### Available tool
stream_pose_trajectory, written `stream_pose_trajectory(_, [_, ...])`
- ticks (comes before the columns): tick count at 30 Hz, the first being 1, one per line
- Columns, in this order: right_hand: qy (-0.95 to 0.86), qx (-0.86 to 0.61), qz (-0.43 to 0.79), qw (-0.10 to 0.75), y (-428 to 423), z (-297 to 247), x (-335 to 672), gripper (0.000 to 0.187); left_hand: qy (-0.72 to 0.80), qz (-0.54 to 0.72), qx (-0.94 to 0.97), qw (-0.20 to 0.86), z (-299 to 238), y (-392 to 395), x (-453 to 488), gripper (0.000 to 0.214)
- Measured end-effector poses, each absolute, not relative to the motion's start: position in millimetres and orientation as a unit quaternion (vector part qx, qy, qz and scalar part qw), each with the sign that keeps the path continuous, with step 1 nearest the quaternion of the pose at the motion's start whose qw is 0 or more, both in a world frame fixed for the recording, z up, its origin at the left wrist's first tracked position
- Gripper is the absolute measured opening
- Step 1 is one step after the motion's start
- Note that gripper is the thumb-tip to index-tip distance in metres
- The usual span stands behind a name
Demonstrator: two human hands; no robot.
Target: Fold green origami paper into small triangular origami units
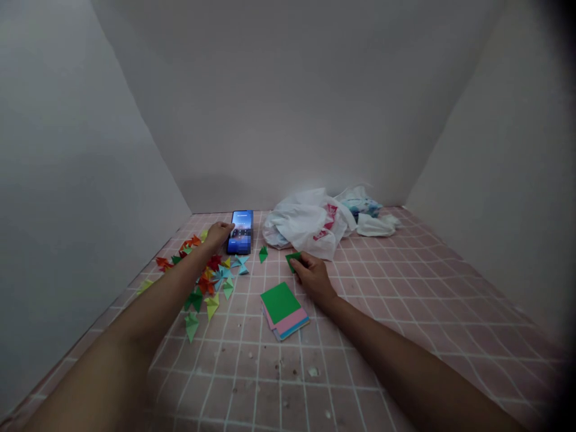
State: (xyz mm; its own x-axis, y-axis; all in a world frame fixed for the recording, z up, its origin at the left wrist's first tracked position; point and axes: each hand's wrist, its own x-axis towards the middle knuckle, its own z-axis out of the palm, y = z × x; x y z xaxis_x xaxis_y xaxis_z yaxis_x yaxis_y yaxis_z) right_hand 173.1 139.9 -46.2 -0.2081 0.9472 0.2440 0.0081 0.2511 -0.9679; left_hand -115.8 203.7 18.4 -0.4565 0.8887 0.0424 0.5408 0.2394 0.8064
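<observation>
My left hand point(220, 233) reaches out to a phone point(240, 233) with a lit blue screen. One fingertip touches the screen's left side, and the other fingers are partly hidden behind the hand. In my right hand point(314, 273) a small piece of folded green paper point(292, 260) is pinched between thumb and fingers. Just in front of that hand lies a stack of square coloured paper point(281, 304), green on top with pink and blue below. A single folded green paper piece point(263, 254) rests between the phone and my right hand.
Several folded paper pieces point(207, 283) in red, orange, yellow, green and blue are scattered under and beside my left forearm. Crumpled white plastic bags point(310, 221) lie against the back wall. Small scraps point(314, 372) dot the pink checked cloth point(405, 312). Pale walls point(292, 102) enclose three sides.
</observation>
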Motion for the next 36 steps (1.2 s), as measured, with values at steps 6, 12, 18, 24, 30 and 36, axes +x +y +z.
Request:
stream_pose_trajectory(6, [-0.608,-0.376,0.483,0.506,135,-41,174,0.029,0.707,0.405,0.562,0.142,35,162,-81,0.017])
stream_pose_trajectory(12, [-0.606,-0.34,0.528,0.488,117,-30,167,0.03,0.621,0.405,0.637,0.211,25,85,-15,0.026])
stream_pose_trajectory(18, [-0.585,-0.313,0.612,0.43,103,-22,163,0.028,0.552,0.471,0.577,0.376,15,59,-1,0.026])
stream_pose_trajectory(24, [-0.608,-0.308,0.612,0.401,97,-15,163,0.029,0.524,0.477,0.582,0.401,6,55,-3,0.027])
stream_pose_trajectory(30, [-0.619,-0.296,0.622,0.378,92,-15,160,0.03,0.525,0.484,0.581,0.391,1,51,-3,0.026])
stream_pose_trajectory(36, [-0.626,-0.311,0.6,0.39,90,-13,161,0.03,0.533,0.495,0.565,0.39,-3,49,-2,0.028])
